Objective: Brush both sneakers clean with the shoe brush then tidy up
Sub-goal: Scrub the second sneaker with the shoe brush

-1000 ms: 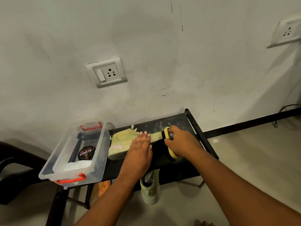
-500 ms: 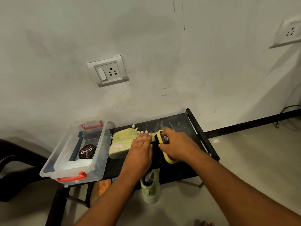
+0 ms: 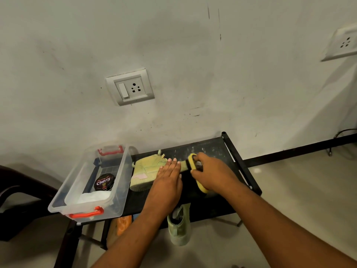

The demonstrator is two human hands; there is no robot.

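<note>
Left hand (image 3: 167,176) lies flat, fingers straight, pinning the yellow sneaker (image 3: 146,171) on the black table (image 3: 216,147) while right hand (image 3: 210,172) grips the brush (image 3: 193,161) against it.

Centre frame: the left hand (image 3: 168,177) lies flat on a pale green sneaker (image 3: 145,170) on the black table (image 3: 212,149). The right hand (image 3: 213,174) grips the yellow shoe brush (image 3: 190,162) beside it. Lower centre, another sneaker (image 3: 178,232) shows under the table.
</note>
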